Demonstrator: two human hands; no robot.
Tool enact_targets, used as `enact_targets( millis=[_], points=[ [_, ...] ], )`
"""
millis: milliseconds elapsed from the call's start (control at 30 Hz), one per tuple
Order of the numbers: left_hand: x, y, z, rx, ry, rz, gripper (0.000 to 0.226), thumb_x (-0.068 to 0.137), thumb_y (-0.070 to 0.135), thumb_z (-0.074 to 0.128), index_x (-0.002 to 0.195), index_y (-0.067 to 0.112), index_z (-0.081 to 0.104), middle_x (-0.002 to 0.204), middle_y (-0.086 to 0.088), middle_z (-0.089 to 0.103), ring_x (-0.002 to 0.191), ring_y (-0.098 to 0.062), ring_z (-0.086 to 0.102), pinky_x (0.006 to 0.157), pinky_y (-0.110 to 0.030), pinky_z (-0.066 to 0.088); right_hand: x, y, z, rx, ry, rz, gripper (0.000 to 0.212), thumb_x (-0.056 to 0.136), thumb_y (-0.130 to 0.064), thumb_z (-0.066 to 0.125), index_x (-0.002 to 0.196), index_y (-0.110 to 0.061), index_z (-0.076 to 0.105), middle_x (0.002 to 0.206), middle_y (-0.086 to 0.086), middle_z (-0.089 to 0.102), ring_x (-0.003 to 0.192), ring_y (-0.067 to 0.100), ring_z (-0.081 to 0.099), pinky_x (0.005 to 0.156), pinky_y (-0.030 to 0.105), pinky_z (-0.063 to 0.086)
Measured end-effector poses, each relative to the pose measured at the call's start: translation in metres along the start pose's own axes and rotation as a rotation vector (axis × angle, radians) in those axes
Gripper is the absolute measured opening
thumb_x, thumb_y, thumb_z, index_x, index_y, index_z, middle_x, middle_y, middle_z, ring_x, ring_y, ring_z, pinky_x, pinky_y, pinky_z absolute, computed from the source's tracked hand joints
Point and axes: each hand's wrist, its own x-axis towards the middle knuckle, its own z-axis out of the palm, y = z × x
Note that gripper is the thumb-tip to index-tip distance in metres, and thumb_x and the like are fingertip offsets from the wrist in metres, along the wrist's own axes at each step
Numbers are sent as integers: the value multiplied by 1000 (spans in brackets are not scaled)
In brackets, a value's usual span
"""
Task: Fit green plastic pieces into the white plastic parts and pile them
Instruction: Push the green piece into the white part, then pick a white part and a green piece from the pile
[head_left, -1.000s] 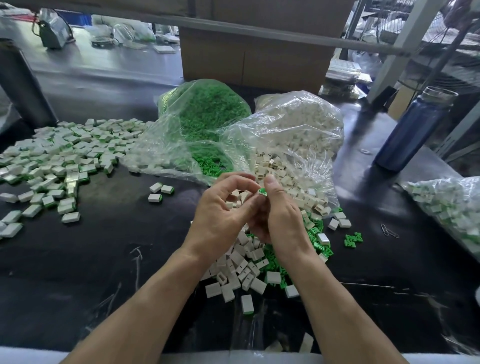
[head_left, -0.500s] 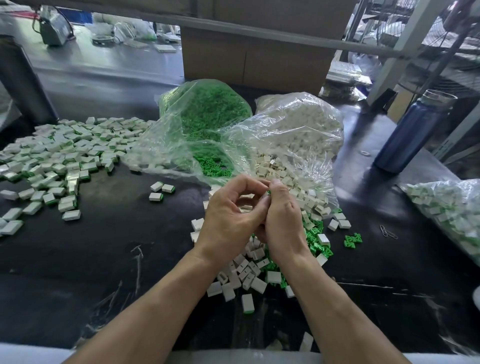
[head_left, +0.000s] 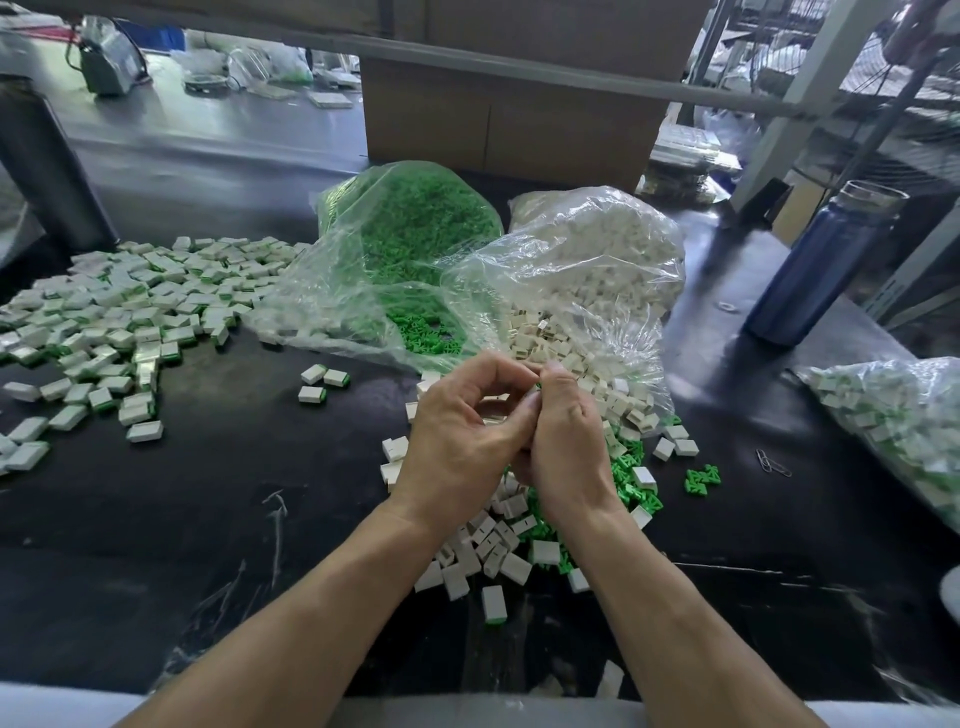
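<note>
Left hand (head_left: 457, 441) and right hand (head_left: 566, 441) pinch one small green-and-white plastic piece (head_left: 535, 387) together mid-worktop, above loose stock, likely for pressing.

Your two bare forearms rise from the lower edge and meet at centre frame. Your left hand (head_left: 457, 441) has its fingers curled, thumb and forefinger tips meeting. Your right hand (head_left: 566, 441) presses against it, thumb raised toward those fingertips.
</note>
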Motion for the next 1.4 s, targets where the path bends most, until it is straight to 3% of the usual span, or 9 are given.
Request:
enact_targets(
  millis=[267, 400, 533, 633, 733, 833, 1000, 1200, 1400],
  points=[
    [-2, 3, 1, 5, 5, -20, 1, 97, 1, 70, 98, 2, 70, 101, -1, 78, 90, -18, 76, 67, -25, 62, -3, -1, -2, -4, 8, -9, 57, 116, -34, 30, 89, -22, 79, 86, 5, 80, 76, 14, 78, 60, 20, 58],
    [-3, 1, 1, 4, 8, -52, 3, 98, 4, 70, 100, 5, 69, 109, 3, 77, 96, -17, 77, 68, -26, 63, -2, 1, 1, 12, 2, -25, 56, 113, -43, 30, 88, -30, 79, 86, 8, 79, 80, 20, 77, 66, 30, 61],
    [0, -4, -5, 24, 25, -89, 6, 96, 8, 73, 101, 9, 71, 115, 4, 75, 99, -18, 76, 78, -32, 64, 0, 3, -2, -18, -11, -27, 63, 108, -61, 31, 79, -31, 77, 61, -1, 62, 58, 18, 60, 55, 32, 50],
    [3, -5, -14, 170, 111, -52, 9, 93, 16, 77, 101, 17, 72, 101, 6, 74, 90, -10, 72, 77, -26, 60, 2, 4, -13, -149, 37, -58, 70, 108, -66, 30, 74, -24, 73, 54, -14, 51, 49, 7, 48, 55, 28, 42],
    [6, -6, -30, 339, 208, -27, 11, 94, 18, 76, 103, 20, 71, 93, 8, 70, 80, -1, 65, 68, -16, 55, 3, 2, -22, -339, 133, -135, 57, 110, -56, 38, 82, -21, 74, 65, -26, 65, 63, -4, 62, 63, 20, 45],
    [11, -8, -51, 546, 299, -97, 14, 94, 22, 75, 107, 23, 70, 93, 12, 68, 81, -1, 66, 71, -22, 60, 4, 1, -24, -437, 181, -202, 44, 112, -39, 48, 79, -23, 72, 77, -33, 68, 79, -12, 65, 63, 8, 47],
    [19, -12, -90, 886, 381, -320, 7, 95, 27, 76, 97, 29, 69, 90, 10, 72, 87, -18, 69, 89, -45, 58, 4, 4, -26, -525, 180, -244, 40, 111, -33, 51, 76, -22, 70, 81, -19, 70, 76, 1, 65, 62, 16, 51],
    [27, -15, -113, 1203, 408, -401, 8, 91, 24, 78, 99, 27, 80, 103, -9, 77, 106, -37, 64, 101, -50, 47, 4, 5, -28, -554, 169, -242, 42, 110, -33, 53, 80, -7, 68, 69, 9, 65, 68, 22, 57, 54, 31, 45],
    [28, -16, -111, 1223, 403, -368, 20, 94, 25, 74, 112, 20, 80, 114, -15, 73, 112, -41, 62, 102, -53, 48, 4, 4, -32, -629, 154, -209, 41, 109, -38, 52, 76, -16, 63, 64, 1, 57, 55, 9, 44, 53, 36, 42]
  ],
)
